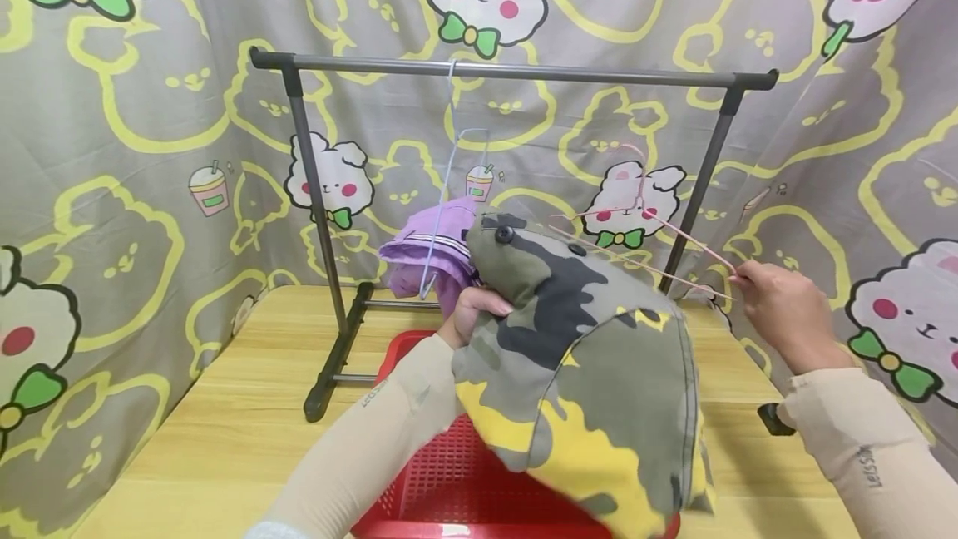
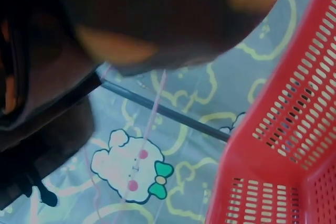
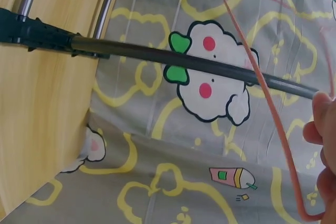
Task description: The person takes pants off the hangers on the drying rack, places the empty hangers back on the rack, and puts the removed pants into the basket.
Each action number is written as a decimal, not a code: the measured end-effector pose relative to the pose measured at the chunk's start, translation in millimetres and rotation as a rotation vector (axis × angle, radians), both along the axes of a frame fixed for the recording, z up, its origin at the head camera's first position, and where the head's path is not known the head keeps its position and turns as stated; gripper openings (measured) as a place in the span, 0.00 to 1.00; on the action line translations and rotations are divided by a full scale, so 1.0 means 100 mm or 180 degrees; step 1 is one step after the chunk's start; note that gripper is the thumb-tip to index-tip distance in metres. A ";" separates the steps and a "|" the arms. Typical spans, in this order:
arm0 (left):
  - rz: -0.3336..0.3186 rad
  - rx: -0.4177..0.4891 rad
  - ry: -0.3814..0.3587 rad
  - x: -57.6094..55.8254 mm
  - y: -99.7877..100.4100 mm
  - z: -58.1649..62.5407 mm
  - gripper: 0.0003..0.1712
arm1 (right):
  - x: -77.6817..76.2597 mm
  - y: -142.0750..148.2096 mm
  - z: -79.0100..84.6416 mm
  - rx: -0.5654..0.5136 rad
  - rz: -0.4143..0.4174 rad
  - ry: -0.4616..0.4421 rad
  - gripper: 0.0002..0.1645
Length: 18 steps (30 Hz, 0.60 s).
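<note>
The left hand grips a grey-and-yellow camouflage cloth garment; the right hand, clamped on a thin pink wire hanger, should ease it gently leftward.

A grey, black and yellow camouflage garment with dark buttons along its top edge is hanging loosely from the left hand, slanting down to the right and covering the near right corner of a red basket. The right hand is gripping one end of a thin pink hanger, whose hook is pointing upward; its other end is reaching toward the garment's top edge.
</note>
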<state>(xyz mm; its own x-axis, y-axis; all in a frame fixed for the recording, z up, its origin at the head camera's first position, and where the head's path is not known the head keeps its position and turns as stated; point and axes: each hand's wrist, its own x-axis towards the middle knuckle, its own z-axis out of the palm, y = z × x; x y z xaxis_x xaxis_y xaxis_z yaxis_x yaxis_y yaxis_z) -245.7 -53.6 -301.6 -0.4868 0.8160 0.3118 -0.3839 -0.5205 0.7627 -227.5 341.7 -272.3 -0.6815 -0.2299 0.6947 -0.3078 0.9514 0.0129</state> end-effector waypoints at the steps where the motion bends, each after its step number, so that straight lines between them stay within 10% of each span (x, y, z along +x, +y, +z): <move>1: -0.0015 -0.0019 0.0016 0.01 0.00 0.00 0.20 | 0.00 0.01 0.01 -0.0018 -0.0013 -0.0004 0.08; 18: 0.0049 -0.0135 0.0092 0.02 0.07 0.00 0.22 | 0.05 -0.03 0.06 -0.0224 -0.0055 -0.0106 0.06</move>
<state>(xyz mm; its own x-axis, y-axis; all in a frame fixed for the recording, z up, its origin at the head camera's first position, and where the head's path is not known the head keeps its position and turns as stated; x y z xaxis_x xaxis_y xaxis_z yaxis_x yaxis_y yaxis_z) -243.6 -46.4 -301.6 -0.4906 0.8213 0.2911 -0.3538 -0.4930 0.7948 -222.2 338.4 -266.0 -0.7079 -0.1693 0.6857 -0.2905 0.9547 -0.0642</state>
